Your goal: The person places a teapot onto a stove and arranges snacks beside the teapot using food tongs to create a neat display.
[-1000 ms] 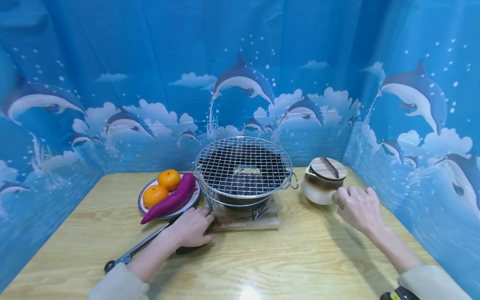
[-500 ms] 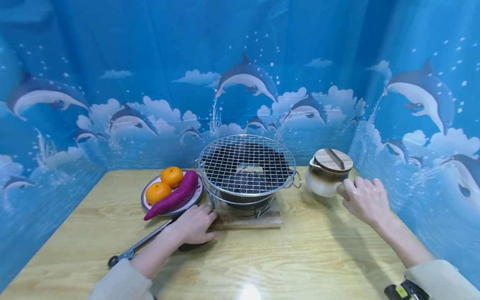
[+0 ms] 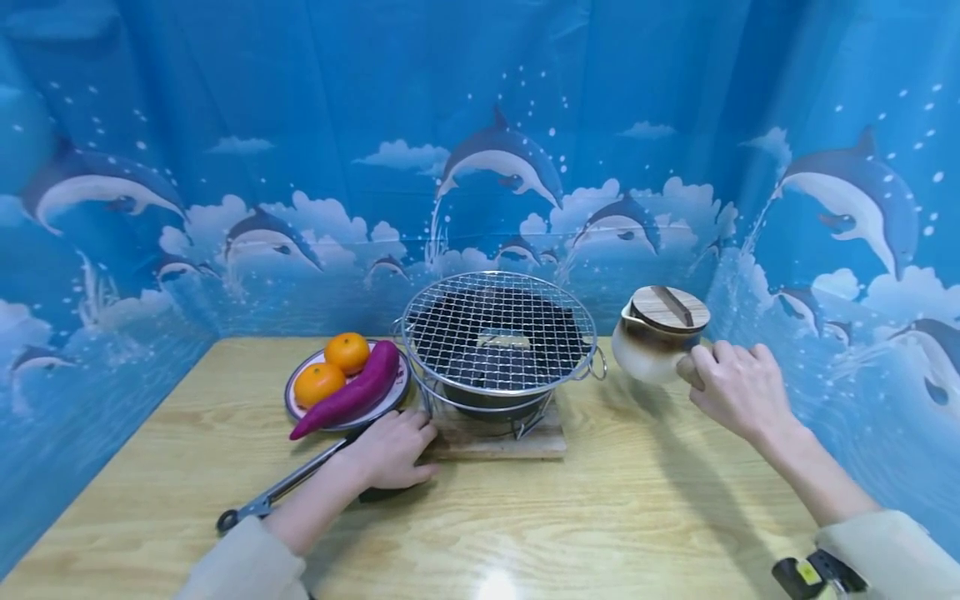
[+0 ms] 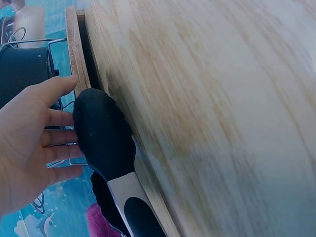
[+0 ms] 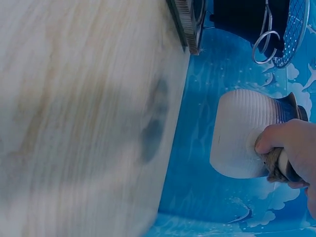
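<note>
My right hand (image 3: 738, 387) grips the side handle of a white-and-brown ceramic teapot (image 3: 648, 354) with a flat wooden lid (image 3: 647, 305). The right wrist view shows thumb and fingers round the cord-wrapped handle (image 5: 272, 165), with the teapot (image 5: 239, 136) raised off the table. My left hand (image 3: 393, 450) lies by the black heads of a pair of tongs, in front of the grill. Seen from the left wrist, that hand (image 4: 29, 133) has its fingers extended beside the black tong head (image 4: 104, 136), not curled round it. The tongs' metal arms (image 3: 300, 475) run down-left.
A round charcoal grill with a wire mesh (image 3: 498, 333) stands on a wooden board (image 3: 540, 447) at the middle back. Left of it, a plate (image 3: 406, 385) holds two oranges (image 3: 318, 384) and a long purple vegetable (image 3: 356, 396). Dolphin-print curtains (image 3: 315, 167) border the table.
My right hand has lifted the teapot from the table, slightly up and rightward. The left hand stays by the tongs; the whole head view has shifted slightly.
</note>
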Available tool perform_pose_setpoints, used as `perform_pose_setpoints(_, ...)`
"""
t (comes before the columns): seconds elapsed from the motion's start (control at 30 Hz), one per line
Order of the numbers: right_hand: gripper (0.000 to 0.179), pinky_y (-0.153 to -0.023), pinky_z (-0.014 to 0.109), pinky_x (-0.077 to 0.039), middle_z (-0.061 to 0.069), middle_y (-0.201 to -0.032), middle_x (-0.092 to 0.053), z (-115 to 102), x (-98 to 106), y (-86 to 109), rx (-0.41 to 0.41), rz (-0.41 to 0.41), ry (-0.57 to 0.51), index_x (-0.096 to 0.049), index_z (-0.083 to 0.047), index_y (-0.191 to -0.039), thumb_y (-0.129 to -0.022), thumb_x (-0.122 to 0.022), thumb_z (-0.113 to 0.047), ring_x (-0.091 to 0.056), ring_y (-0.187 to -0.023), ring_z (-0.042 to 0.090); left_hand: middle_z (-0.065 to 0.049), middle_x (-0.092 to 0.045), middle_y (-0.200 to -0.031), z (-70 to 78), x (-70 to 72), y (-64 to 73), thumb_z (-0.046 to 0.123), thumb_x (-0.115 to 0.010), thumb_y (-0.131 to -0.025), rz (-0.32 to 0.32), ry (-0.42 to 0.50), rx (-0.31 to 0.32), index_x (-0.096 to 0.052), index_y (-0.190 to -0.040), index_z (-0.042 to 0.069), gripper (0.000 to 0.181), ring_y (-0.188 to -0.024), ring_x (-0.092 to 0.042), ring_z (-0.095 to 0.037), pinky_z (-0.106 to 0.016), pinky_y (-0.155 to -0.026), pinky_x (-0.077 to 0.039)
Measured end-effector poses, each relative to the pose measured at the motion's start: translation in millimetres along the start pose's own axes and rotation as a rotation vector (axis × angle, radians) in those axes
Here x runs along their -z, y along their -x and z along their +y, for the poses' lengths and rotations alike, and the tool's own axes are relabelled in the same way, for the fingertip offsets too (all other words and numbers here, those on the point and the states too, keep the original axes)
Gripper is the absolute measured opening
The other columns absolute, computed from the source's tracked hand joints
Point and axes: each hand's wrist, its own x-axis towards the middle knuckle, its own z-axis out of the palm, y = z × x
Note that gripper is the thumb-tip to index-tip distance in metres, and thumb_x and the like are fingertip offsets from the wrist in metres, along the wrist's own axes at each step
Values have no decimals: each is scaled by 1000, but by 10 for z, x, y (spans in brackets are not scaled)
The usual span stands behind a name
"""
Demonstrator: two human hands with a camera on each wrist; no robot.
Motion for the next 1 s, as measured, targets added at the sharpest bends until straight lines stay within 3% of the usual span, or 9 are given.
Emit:
perform_pose_setpoints(0.4,10,-42,37,-18,8,-54,-33,28,40,-186,35,55,-44,-37,-4,-67,-69,-37,-14,-28,-39,28,-8,-58,-94,-7,-13,-19,48,-65,-80,4,-9,-6,-62,-99,7,46,-86,-55,-25,-40,-73,-46)
perform_pose_setpoints(1.0,20,-45,36,-22,10,-58,-37,93,118,-289,17,-54,-63,-41,-3,-71,-59,-56,-8,-33,-43,29,-9,-58,-95,0,-11,-27,48,-65,-79,12,-10,-8,-62,-99,6,47,-87,-55,-25,-41,-74,-46)
